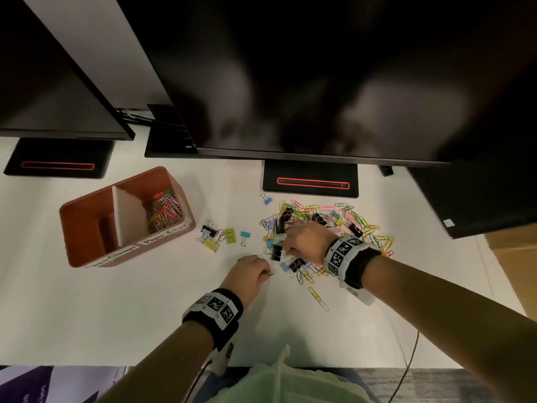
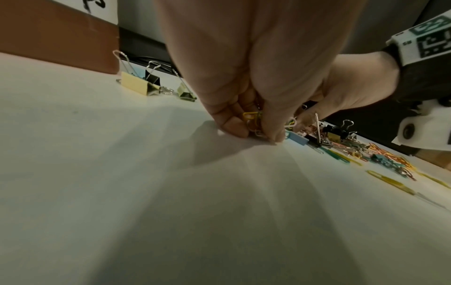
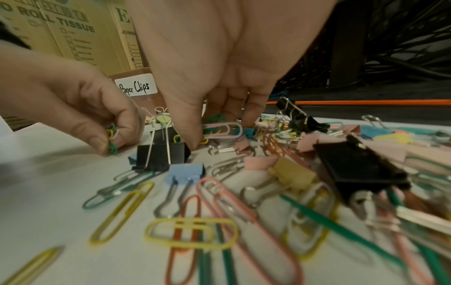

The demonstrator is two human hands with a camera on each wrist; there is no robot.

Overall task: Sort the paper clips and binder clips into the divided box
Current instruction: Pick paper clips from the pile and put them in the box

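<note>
a person's left hand pinches a small bunch of green and yellow paper clips against the white desk, fingers curled tight around them. just to its right, the right hand reaches down into the mixed pile of clips, thumb and fingertips closing on a pink and green paper clip. the brown divided box sits far left, paper clips in its right compartment.

Box's binder-clip label blurred; right fingertips hidden.
</note>
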